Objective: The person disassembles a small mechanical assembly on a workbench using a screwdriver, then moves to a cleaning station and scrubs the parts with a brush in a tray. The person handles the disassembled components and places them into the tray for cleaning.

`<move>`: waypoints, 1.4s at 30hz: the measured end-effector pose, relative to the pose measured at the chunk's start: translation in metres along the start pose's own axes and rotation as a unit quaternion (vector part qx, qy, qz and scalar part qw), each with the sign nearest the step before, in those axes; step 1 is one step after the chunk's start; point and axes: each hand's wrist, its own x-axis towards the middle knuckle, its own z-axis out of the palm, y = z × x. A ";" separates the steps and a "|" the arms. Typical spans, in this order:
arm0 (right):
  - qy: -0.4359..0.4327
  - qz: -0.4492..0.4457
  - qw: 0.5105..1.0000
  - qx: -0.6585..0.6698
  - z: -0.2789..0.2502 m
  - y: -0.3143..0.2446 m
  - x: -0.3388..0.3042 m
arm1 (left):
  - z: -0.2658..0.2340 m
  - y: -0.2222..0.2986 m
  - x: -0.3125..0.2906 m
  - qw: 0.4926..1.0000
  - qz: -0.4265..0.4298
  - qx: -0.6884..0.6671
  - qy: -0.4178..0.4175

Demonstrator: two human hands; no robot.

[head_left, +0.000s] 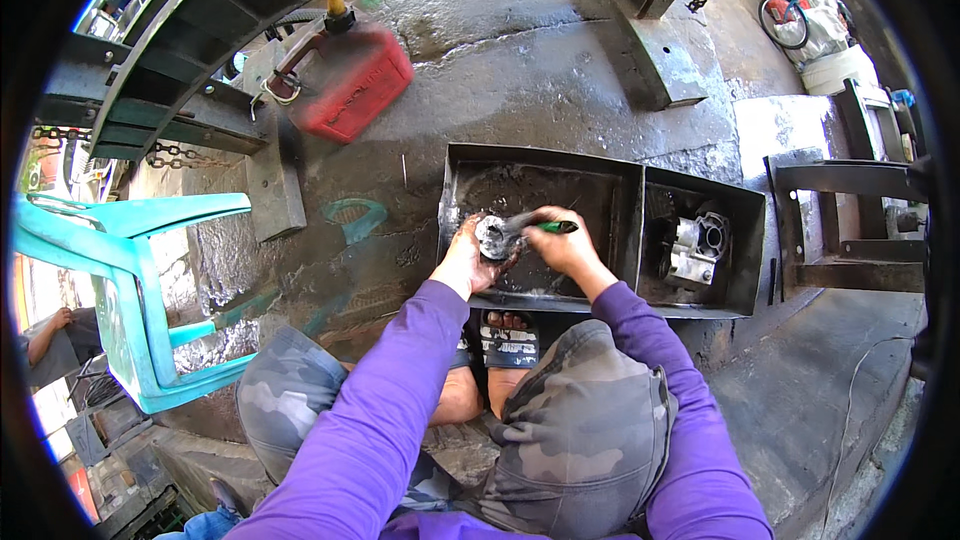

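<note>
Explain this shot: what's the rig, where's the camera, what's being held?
There's no machine here: the working parts are a person's two bare hands, reaching in from the lower edge in purple sleeves. The single picture comes from the left one of two fisheye cameras worn on the head, looking down, so straight edges bend near the rim.

The left hand holds a round metal part. The right hand holds what looks like a brush with some green on its handle, its head at the part.

Below them is a dark metal tray with two compartments; the right one holds a metal casting. Beyond the tray, to the left, stands a red can.
</note>
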 end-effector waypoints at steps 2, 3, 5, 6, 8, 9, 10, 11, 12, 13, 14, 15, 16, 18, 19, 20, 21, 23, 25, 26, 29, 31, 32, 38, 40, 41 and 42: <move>0.088 -0.030 0.996 0.017 -0.007 -0.007 -0.003 | 0.001 0.002 -0.004 0.998 0.013 0.056 -0.023; 0.005 -0.148 0.989 0.012 -0.009 -0.009 -0.005 | 0.001 0.002 -0.006 0.999 0.011 0.038 0.002; -0.137 -0.179 0.973 -0.055 -0.005 -0.013 -0.012 | 0.003 0.004 -0.006 0.998 0.003 0.050 -0.023; -0.072 -0.060 0.996 0.006 -0.004 -0.015 -0.013 | 0.002 0.003 -0.006 0.996 0.016 0.081 -0.038; 0.056 -0.053 0.997 -0.031 -0.001 -0.016 -0.016 | 0.001 0.003 -0.006 0.994 0.020 0.103 -0.031; 0.112 -0.082 0.989 -0.043 -0.001 -0.015 -0.014 | 0.001 0.003 -0.006 0.994 0.006 0.095 -0.062; -0.026 -0.193 0.981 0.007 -0.004 -0.010 -0.011 | 0.000 0.003 -0.006 0.995 -0.013 0.079 -0.058; -0.154 -0.249 0.956 0.008 -0.004 -0.004 -0.006 | 0.000 0.003 -0.006 0.996 -0.024 0.060 -0.056; -0.075 -0.206 0.976 -0.011 -0.005 0.005 -0.002 | 0.000 0.003 -0.007 0.997 -0.006 0.074 -0.012; -0.058 -0.222 0.972 -0.042 -0.005 0.017 0.007 | -0.001 0.003 -0.008 0.997 0.010 0.070 -0.007; 0.087 -0.192 0.970 -0.124 -0.010 0.030 0.015 | -0.002 0.003 -0.007 0.996 0.025 0.084 -0.009; 0.171 -0.138 0.968 -0.123 -0.009 0.043 0.020 | -0.003 0.003 -0.008 0.997 0.010 0.081 0.003; 0.191 -0.131 0.965 -0.125 -0.007 0.055 0.022 | -0.003 0.004 -0.007 0.998 -0.001 0.063 0.026; 0.312 -0.083 0.927 -0.188 0.004 0.069 0.021 | -0.005 0.004 -0.004 0.999 -0.003 0.033 0.027; 0.188 0.033 0.970 -0.152 0.007 0.071 0.017 | -0.005 0.005 -0.001 0.999 0.015 0.026 0.036; 0.116 0.080 0.990 -0.007 0.014 0.068 0.013 | -0.007 0.005 0.002 0.999 0.027 0.024 0.036; 0.008 0.182 0.975 0.123 0.019 0.062 0.006 | -0.009 0.005 0.004 0.998 0.037 0.020 0.040; 0.016 0.027 0.997 0.073 0.022 0.041 -0.005 | -0.013 0.003 0.008 0.997 0.052 0.028 0.048; -0.082 -0.069 0.988 0.107 0.022 0.016 -0.015 | -0.014 -0.001 0.009 0.993 0.043 0.075 0.079; -0.079 -0.067 0.991 0.085 0.019 0.004 -0.016 | -0.013 -0.002 0.010 1.000 0.013 0.016 0.013; 0.152 -0.049 0.986 -0.050 0.006 -0.019 -0.015 | -0.008 -0.006 0.009 0.999 0.005 0.024 0.036; -0.025 -0.164 0.986 -0.010 0.000 -0.027 -0.013 | -0.005 -0.005 0.008 0.994 0.010 0.097 0.049; -0.168 -0.193 0.966 0.040 -0.002 -0.030 -0.012 | -0.004 -0.004 0.007 0.995 -0.007 0.092 0.044; -0.015 -0.180 0.983 -0.026 0.002 -0.012 -0.002 | -0.006 0.000 0.007 1.000 -0.005 0.017 0.011; -0.119 -0.272 0.955 -0.006 0.004 0.007 0.001 | -0.007 -0.001 0.008 0.998 -0.011 0.058 -0.009; -0.058 -0.074 0.995 0.042 0.000 0.020 0.006 | -0.007 0.001 0.010 0.998 0.001 0.062 -0.006; 0.043 -0.029 0.999 0.017 -0.008 0.034 0.019 | -0.010 0.000 0.009 0.998 0.007 0.060 -0.012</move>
